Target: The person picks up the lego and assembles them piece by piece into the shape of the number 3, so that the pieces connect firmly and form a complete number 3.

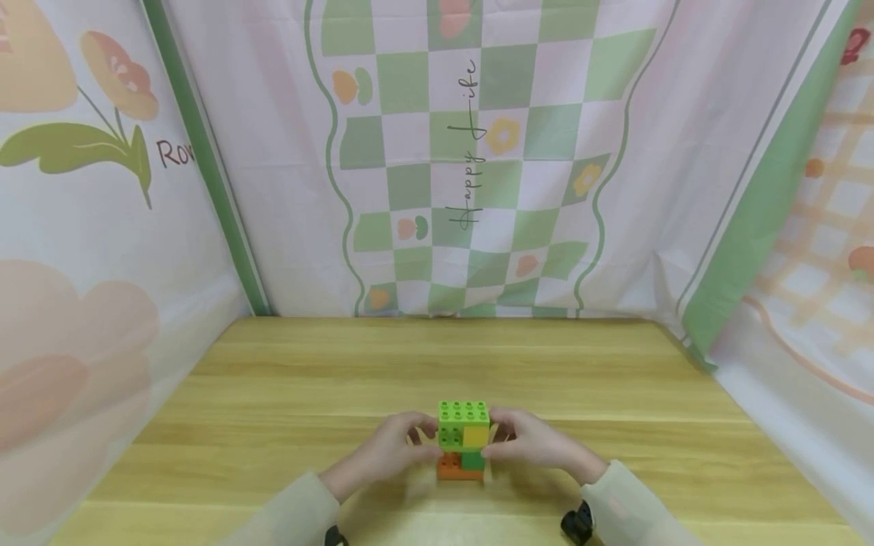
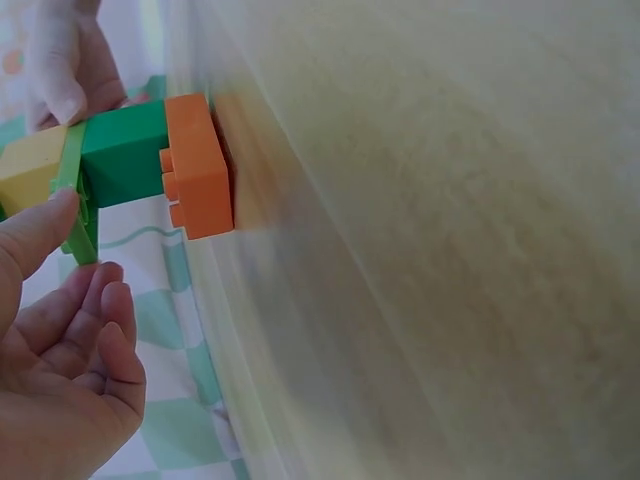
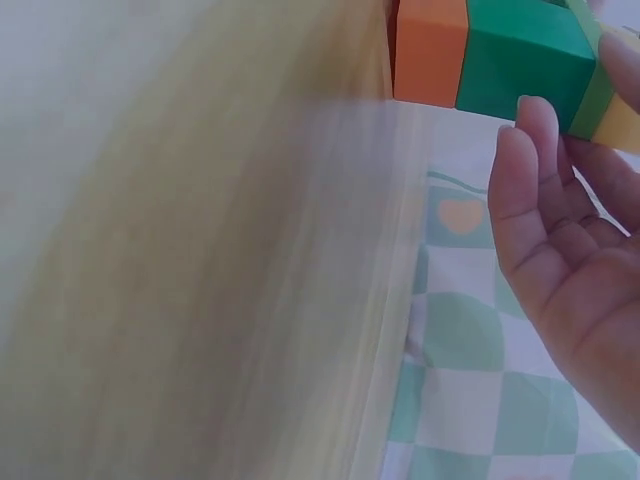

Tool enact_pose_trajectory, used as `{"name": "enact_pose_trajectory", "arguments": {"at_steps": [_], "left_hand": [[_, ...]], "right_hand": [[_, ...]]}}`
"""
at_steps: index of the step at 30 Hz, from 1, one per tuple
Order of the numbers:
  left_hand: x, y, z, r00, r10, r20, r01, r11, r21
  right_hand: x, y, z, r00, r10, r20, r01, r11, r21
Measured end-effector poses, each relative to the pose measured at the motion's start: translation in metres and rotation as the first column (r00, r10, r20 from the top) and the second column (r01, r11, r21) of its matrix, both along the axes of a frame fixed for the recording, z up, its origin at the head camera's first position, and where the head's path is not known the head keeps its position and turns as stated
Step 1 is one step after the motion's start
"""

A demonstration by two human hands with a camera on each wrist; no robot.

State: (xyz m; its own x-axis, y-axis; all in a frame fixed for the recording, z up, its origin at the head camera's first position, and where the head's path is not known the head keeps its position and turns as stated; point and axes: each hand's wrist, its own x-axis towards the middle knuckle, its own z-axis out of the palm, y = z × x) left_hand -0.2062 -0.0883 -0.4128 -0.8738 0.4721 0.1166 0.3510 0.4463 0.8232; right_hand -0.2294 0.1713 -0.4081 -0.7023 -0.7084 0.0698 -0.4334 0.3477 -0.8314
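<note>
A stack of toy building blocks stands upright on the table in the head view. At its bottom is an orange block (image 1: 451, 475), with a dark green block (image 1: 473, 460) on its right part. Above come a thin light green plate (image 2: 82, 225), a yellow block (image 1: 476, 437) and a studded light green top block (image 1: 463, 410). My left hand (image 1: 394, 446) pinches the light green plate from the left, thumb in front. From the right, my right hand (image 1: 534, 440) holds the stack at plate height, its lower fingers beside the dark green block (image 3: 525, 60).
The wooden table (image 1: 273, 394) stretches around the stack on all sides. Behind it hangs a checked curtain (image 1: 457, 182), with further patterned cloth at left and right. A black wrist device (image 1: 577, 523) sits by the right sleeve.
</note>
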Motion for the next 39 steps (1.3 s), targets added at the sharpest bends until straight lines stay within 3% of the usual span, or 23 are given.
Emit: {"name": "enact_pose_trajectory", "arguments": {"at_steps": [12,28,39], "left_hand": [[-0.009,0.002,-0.001,0.999,0.015,-0.030,-0.016,1.000,-0.026],[-0.022,0.004,-0.004,0.999,0.031,0.010,-0.031,0.999,-0.022],[-0.029,0.010,-0.008,0.996,0.070,0.058,-0.071,0.997,0.007]], "right_hand": [[-0.006,-0.001,0.002,0.998,-0.034,0.061,0.034,0.999,0.016],[-0.015,-0.006,0.003,0.996,-0.083,-0.021,0.083,0.996,0.027],[-0.022,-0.010,-0.003,0.982,-0.188,-0.036,0.189,0.981,0.032]]}}
